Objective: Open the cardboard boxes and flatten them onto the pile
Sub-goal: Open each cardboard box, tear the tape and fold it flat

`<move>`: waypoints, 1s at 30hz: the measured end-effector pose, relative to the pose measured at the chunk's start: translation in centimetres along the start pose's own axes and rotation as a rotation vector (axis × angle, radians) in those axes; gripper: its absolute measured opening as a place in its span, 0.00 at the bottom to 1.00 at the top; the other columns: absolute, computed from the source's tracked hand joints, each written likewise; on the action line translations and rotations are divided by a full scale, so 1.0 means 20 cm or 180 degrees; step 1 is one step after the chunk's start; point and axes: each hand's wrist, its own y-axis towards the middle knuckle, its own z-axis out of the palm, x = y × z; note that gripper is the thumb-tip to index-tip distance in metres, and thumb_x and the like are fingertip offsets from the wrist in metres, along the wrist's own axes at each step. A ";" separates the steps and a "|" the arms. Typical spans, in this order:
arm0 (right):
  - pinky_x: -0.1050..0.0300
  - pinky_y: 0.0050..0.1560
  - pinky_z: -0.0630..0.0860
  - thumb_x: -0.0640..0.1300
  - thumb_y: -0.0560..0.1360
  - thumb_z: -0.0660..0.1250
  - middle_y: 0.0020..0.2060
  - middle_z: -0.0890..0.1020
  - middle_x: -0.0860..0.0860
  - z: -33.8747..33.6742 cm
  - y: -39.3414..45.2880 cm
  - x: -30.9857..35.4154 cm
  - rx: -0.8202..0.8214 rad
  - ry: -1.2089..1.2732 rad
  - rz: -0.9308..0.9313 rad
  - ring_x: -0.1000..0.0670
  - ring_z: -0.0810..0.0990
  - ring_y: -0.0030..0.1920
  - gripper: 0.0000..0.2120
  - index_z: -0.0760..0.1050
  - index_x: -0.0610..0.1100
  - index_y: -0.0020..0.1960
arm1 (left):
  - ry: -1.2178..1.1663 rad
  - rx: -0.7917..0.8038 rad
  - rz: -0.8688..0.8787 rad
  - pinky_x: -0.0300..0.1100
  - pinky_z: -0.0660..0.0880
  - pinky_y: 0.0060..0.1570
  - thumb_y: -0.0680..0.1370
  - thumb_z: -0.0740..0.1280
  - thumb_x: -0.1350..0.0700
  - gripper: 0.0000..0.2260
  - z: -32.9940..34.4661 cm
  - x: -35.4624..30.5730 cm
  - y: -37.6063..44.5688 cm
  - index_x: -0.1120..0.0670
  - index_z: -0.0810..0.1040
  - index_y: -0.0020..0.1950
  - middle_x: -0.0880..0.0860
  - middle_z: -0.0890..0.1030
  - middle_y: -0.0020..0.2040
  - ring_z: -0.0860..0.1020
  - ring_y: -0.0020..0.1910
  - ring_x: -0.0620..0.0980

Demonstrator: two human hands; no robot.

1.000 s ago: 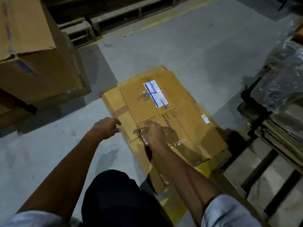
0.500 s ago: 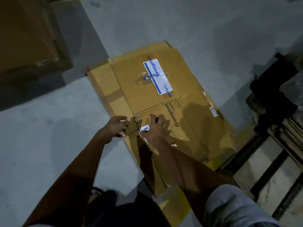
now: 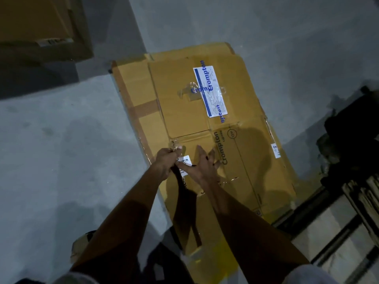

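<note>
Flattened brown cardboard boxes (image 3: 184, 111) lie stacked on the floor. The top one bears a white and blue label (image 3: 211, 91), tape and blue lettering.

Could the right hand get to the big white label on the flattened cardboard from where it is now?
Probably yes: the right hand rests open on the cardboard, and the white label lies farther along the same bare surface with nothing between.

left grip (image 3: 166, 158): fingers curled | right grip (image 3: 202, 163): fingers spread flat
</note>
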 end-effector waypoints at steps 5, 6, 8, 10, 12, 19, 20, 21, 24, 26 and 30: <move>0.25 0.74 0.46 0.74 0.64 0.72 0.82 0.42 0.44 0.00 -0.02 0.00 0.0055 -0.0058 -0.0305 0.35 0.37 0.80 0.51 0.52 0.63 0.80 | 0.0142 -0.0429 -0.0041 0.38 0.70 0.33 0.76 0.74 0.51 0.13 -0.02 -0.03 0.04 0.61 0.80 0.42 0.56 0.80 0.36 0.76 0.32 0.52; 0.28 0.75 0.42 0.73 0.65 0.72 0.82 0.42 0.42 0.00 -0.03 0.00 0.0051 -0.0141 -0.0389 0.37 0.37 0.80 0.52 0.51 0.60 0.81 | 0.0163 -0.0418 -0.0030 0.39 0.69 0.32 0.76 0.75 0.51 0.14 -0.02 -0.04 0.04 0.62 0.80 0.42 0.56 0.79 0.36 0.76 0.33 0.52; 0.27 0.75 0.43 0.72 0.65 0.72 0.82 0.41 0.43 0.03 -0.03 -0.01 0.0038 -0.0183 -0.0414 0.37 0.35 0.80 0.55 0.47 0.59 0.82 | 0.0301 -0.0414 0.0046 0.40 0.70 0.34 0.75 0.75 0.51 0.15 -0.01 -0.04 0.03 0.64 0.82 0.45 0.58 0.81 0.40 0.78 0.36 0.52; 0.22 0.72 0.50 0.73 0.63 0.74 0.81 0.38 0.48 0.04 -0.04 -0.02 0.0094 -0.0191 -0.0322 0.34 0.34 0.79 0.57 0.43 0.63 0.81 | 0.0458 -0.0406 0.0136 0.44 0.74 0.37 0.75 0.74 0.53 0.13 -0.01 -0.04 0.03 0.63 0.83 0.47 0.59 0.84 0.43 0.81 0.40 0.54; 0.21 0.70 0.55 0.72 0.62 0.75 0.81 0.36 0.51 0.04 -0.05 -0.03 0.0190 -0.0256 -0.0282 0.33 0.34 0.79 0.58 0.42 0.65 0.80 | 0.0557 -0.0400 0.0185 0.51 0.80 0.42 0.75 0.74 0.54 0.09 -0.02 -0.01 0.05 0.60 0.84 0.44 0.59 0.85 0.43 0.84 0.44 0.57; 0.18 0.67 0.54 0.65 0.66 0.77 0.81 0.37 0.52 0.11 -0.15 -0.02 0.0282 -0.0344 -0.0533 0.32 0.35 0.78 0.55 0.44 0.64 0.80 | 0.0300 -0.0741 0.0171 0.48 0.79 0.43 0.78 0.69 0.59 0.04 -0.10 0.12 -0.02 0.54 0.81 0.43 0.58 0.84 0.47 0.82 0.45 0.56; 0.18 0.67 0.55 0.64 0.67 0.77 0.81 0.37 0.52 0.14 -0.18 0.00 0.0324 -0.0395 -0.0552 0.31 0.35 0.78 0.54 0.44 0.65 0.80 | 0.0172 -0.0804 0.0143 0.49 0.79 0.42 0.77 0.68 0.60 0.04 -0.13 0.14 -0.03 0.53 0.80 0.43 0.60 0.84 0.48 0.82 0.44 0.57; 0.18 0.67 0.56 0.63 0.68 0.77 0.81 0.37 0.51 0.16 -0.19 0.02 0.0373 -0.0452 -0.0576 0.31 0.35 0.78 0.53 0.44 0.64 0.80 | 0.0072 -0.0874 0.0146 0.51 0.80 0.42 0.77 0.68 0.61 0.05 -0.16 0.17 -0.03 0.53 0.79 0.42 0.62 0.84 0.49 0.82 0.43 0.58; 0.19 0.67 0.59 0.60 0.72 0.74 0.81 0.35 0.50 0.19 -0.22 0.09 0.0511 -0.0741 -0.0579 0.29 0.35 0.78 0.50 0.43 0.63 0.81 | 0.0014 -0.0798 0.0091 0.58 0.82 0.44 0.76 0.70 0.62 0.05 -0.24 0.21 -0.06 0.55 0.78 0.42 0.63 0.83 0.48 0.82 0.42 0.58; 0.22 0.68 0.60 0.58 0.73 0.74 0.81 0.37 0.49 0.17 -0.22 0.13 0.0552 -0.0781 -0.0469 0.29 0.38 0.78 0.46 0.48 0.61 0.81 | 0.0287 -0.0554 -0.0002 0.52 0.81 0.39 0.77 0.73 0.57 0.08 -0.27 0.19 -0.09 0.59 0.78 0.51 0.63 0.83 0.50 0.82 0.44 0.59; 0.39 0.70 0.69 0.54 0.75 0.72 0.78 0.58 0.43 0.07 -0.19 0.26 0.0420 -0.0365 -0.0371 0.35 0.62 0.75 0.35 0.62 0.50 0.77 | 0.1123 -0.0687 0.0075 0.47 0.75 0.39 0.79 0.69 0.46 0.29 -0.41 0.06 -0.16 0.58 0.63 0.73 0.61 0.73 0.65 0.76 0.57 0.60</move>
